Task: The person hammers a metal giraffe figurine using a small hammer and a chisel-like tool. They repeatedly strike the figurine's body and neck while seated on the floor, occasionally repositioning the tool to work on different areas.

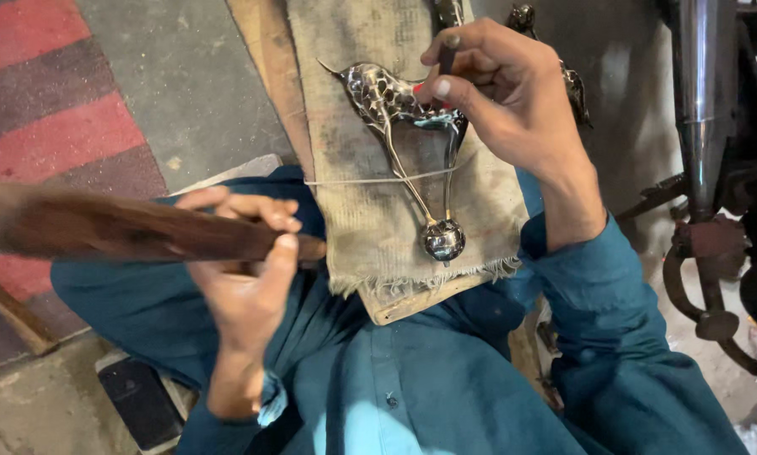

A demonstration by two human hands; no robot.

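A shiny metal animal figure (399, 126) with long thin legs ending on a metal ball lies on a cloth-covered wooden board (370, 211) resting against my lap. A thin cord crosses its legs. My right hand (505, 93) holds a small dark punch tool (448, 50) upright on the figure's body. My left hand (244, 270) grips a long dark wooden stick (126, 227), held sideways to the left of the board and blurred.
Red and grey striped floor (50, 109) lies at the left. Dark metal machine parts and a chrome pipe (703, 101) stand at the right. Another small dark figure (574, 84) lies beyond my right hand. A dark flat object (138, 400) sits below my left arm.
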